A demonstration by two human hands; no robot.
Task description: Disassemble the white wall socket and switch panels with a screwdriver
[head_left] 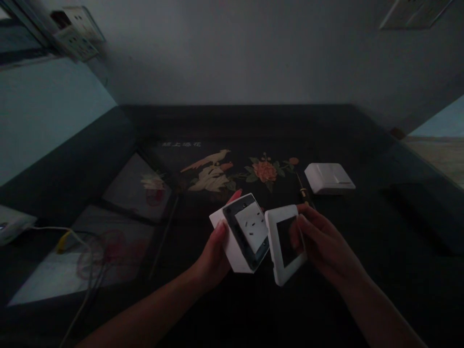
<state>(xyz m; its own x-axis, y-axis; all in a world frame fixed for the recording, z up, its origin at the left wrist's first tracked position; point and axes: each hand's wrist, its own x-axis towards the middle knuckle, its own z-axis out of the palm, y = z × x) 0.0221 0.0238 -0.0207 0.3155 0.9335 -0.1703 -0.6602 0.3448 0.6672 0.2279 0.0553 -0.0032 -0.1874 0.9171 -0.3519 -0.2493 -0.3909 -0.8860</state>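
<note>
My left hand (213, 251) is closed around a white wall socket box (237, 251), held tilted above the dark table. Its front is uncovered, so the grey inner frame and the white socket face with several slots show. Between thumb and fingers, my right hand (322, 237) grips a white cover frame (277, 251) with a rectangular opening. The frame is apart from most of the box, just to its right; whether their near edges touch I cannot tell. Beyond my right hand lies a screwdriver (303, 193), its handle partly hidden by the fingers.
Right of the screwdriver sits a white box-like fitting (329, 178). A dark flat object (424, 212) lies farther right. At the left edge are a white device (14, 224) and a white cable (85, 241). The glossy table (235, 121) meets a wall behind.
</note>
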